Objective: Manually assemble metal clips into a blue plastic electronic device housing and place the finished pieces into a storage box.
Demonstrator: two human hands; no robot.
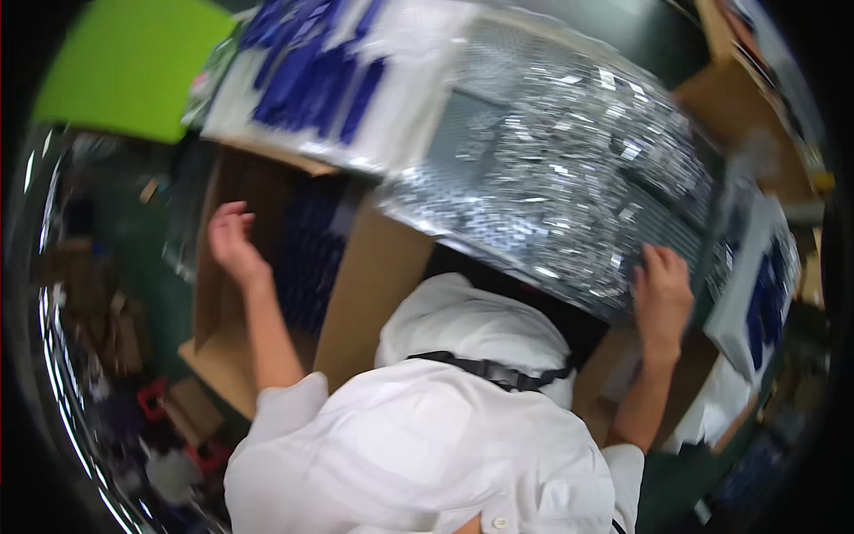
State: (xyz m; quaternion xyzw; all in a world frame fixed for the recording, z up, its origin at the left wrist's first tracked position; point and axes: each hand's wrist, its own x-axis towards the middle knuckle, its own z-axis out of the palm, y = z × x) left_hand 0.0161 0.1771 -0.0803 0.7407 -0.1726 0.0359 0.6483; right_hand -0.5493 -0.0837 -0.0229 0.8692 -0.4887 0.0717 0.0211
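My left hand [236, 245] is raised over the left side of an open cardboard box [369, 280]. Its fingers are loosely bent and apart, and nothing shows in them. Dark blue pieces [307, 254] lie in rows inside that box. At the near right corner of a metal-topped table, my right hand [665, 289] reaches over a spread of small shiny silver metal parts [569, 169]. The right fingers look bent but apart, with no held part visible; motion blurs their tips.
Blue strip-like pieces [325, 76] lie on a white surface at the back left, beside a bright green panel [129, 67]. A white box with blue pieces [756, 285] stands at the right. More cardboard [747, 116] is at the back right. A black strap [489, 369] crosses white cloth before me.
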